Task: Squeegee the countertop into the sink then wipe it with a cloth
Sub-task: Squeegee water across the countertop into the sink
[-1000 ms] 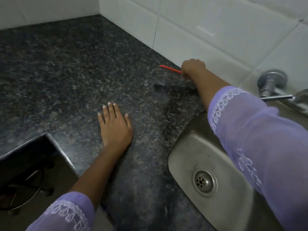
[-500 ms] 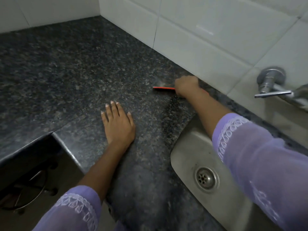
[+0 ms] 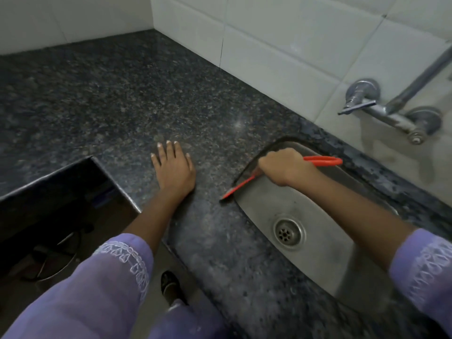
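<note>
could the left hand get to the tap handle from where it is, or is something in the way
Probably not easily: the left hand lies flat on the countertop, and the right hand with the red squeegee sits between it and the tap handle.

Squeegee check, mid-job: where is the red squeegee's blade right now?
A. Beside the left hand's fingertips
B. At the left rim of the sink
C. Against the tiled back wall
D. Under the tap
B: the right hand grips the red squeegee, and its blade end lies along the left edge of the steel sink, while the left hand rests flat on the countertop, apart from it.
</note>
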